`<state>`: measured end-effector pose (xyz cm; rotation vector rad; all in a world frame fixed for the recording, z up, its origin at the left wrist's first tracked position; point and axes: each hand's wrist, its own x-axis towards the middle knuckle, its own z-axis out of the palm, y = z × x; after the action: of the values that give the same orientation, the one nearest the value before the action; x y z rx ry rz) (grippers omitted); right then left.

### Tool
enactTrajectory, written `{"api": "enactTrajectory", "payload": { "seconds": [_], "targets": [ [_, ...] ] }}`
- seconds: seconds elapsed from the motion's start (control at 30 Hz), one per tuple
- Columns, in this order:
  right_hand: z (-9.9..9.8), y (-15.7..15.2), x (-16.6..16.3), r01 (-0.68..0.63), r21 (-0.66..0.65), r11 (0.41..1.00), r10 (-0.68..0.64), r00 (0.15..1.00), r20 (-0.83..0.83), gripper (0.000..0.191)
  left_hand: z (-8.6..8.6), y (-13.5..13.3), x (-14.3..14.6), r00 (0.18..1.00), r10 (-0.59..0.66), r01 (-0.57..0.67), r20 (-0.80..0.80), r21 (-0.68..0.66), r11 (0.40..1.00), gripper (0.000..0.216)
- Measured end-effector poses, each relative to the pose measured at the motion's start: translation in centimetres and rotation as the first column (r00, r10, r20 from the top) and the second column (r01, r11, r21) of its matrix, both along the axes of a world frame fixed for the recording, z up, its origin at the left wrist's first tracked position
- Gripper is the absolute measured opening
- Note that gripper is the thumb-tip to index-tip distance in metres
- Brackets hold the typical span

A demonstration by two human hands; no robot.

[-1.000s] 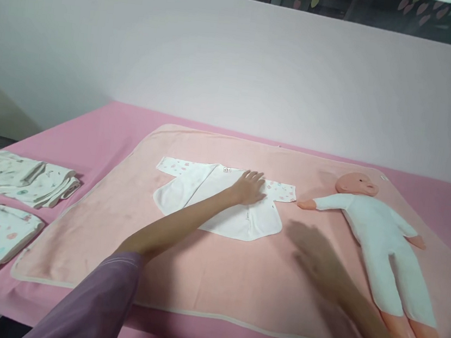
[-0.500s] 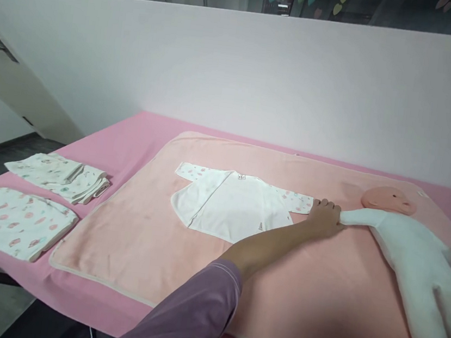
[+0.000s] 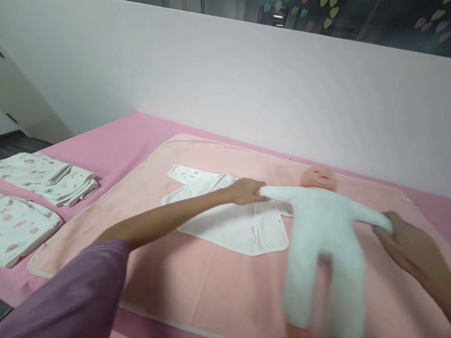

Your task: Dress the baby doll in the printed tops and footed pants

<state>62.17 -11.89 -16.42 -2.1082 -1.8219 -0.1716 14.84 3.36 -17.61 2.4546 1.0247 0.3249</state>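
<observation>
A pale-blue-suited doll (image 3: 325, 225) lies over a white shirt (image 3: 235, 222) with pink-printed sleeves, on a peach blanket (image 3: 195, 280).

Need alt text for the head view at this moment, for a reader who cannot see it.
Two bare hands hold a baby doll in a pale suit by its outstretched arms, left hand on one, right hand on the other, over a peach blanket. A white baby top lies spread beside and partly under the doll; two stacks of folded clothes lie at the far left on the pink table.

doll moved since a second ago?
Yes. The doll has shifted left: it lay clear of the white baby top to its right, now overlaps it, held by left hand and right hand.
</observation>
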Motion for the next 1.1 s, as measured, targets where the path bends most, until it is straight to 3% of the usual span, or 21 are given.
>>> {"api": "enactTrajectory", "payload": {
  "seconds": [0.1,0.2,0.3,0.4,0.57,0.67,0.77,0.87,0.97,1.1],
  "targets": [
    [0.6,2.6,-8.9,-0.117,-0.133,0.984,0.110,0.992,-0.061,0.023,1.6,0.4,-7.8,0.963,0.254,-0.261,-0.086,-0.092,0.961,0.040],
    [0.7,5.4,-16.6,-0.204,-0.147,0.968,0.193,0.978,-0.083,0.020,2.5,0.1,-12.9,0.919,0.375,-0.384,-0.118,-0.061,0.921,0.042],
    [-0.2,7.6,-21.0,-0.259,-0.144,0.955,0.247,0.964,-0.097,0.024,2.5,-0.6,-16.2,0.901,0.417,-0.423,-0.122,-0.027,0.906,0.042],
    [-2.0,8.7,-22.6,-0.294,-0.166,0.941,0.280,0.954,-0.106,0.028,1.6,-0.8,-18.2,0.898,0.422,-0.426,-0.127,-0.009,0.905,0.031],
    [-6.0,8.1,-22.1,-0.312,-0.211,0.926,0.309,0.950,-0.050,0.036,-0.8,-0.4,-20.0,0.896,0.423,-0.415,-0.134,0.081,0.906,0.032],
    [-7.1,6.7,-22.6,-0.238,-0.172,0.956,0.247,0.969,0.030,0.050,-2.3,-1.6,-21.0,0.870,0.485,-0.457,-0.085,0.229,0.859,0.044],
    [-6.0,5.8,-26.0,-0.301,-0.040,0.953,0.303,0.949,0.090,0.067,-3.3,-4.2,-21.4,0.887,0.463,-0.430,0.005,0.378,0.820,0.043],
    [-3.5,6.9,-32.3,-0.542,0.024,0.840,0.540,0.839,0.065,0.057,-4.1,-6.5,-20.6,0.943,0.333,-0.309,0.002,0.377,0.873,0.028],
    [-1.4,9.7,-38.7,-0.700,-0.050,0.713,0.699,0.714,-0.029,0.053,-5.1,-7.4,-19.0,0.961,0.273,-0.247,-0.036,0.325,0.913,0.024],
    [-1.2,13.8,-43.3,-0.699,-0.200,0.687,0.703,0.709,-0.059,0.057,-6.0,-6.8,-17.0,0.928,0.371,-0.342,-0.040,0.303,0.889,0.026]
  ]
}}
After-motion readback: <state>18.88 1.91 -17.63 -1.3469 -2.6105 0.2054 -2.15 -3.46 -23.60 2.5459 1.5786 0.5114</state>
